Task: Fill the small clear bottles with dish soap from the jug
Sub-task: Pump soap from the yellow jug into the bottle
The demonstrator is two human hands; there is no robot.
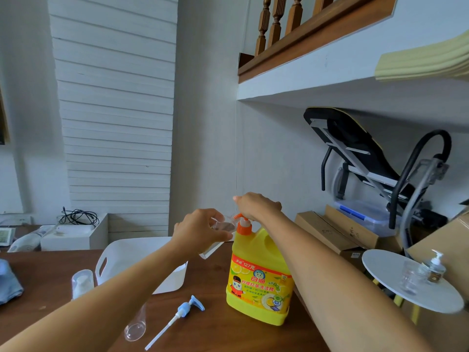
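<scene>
Two hands meet at orange pump [243, 224] of yellow jug [258, 280], which stands upright on brown table [50, 270], toward its right side. Left hand [200, 231] grips small clear bottle [223, 226], fingers curled round it, bottle tilted, mouth seemingly at nozzle. Right hand [256, 205] sits curled over pump head, covering it. Soap level in bottle too blurred to tell. Second clear bottle [135, 326] lies on side beside blue pump [186, 307]; white basket [127, 247] behind left forearm.
</scene>
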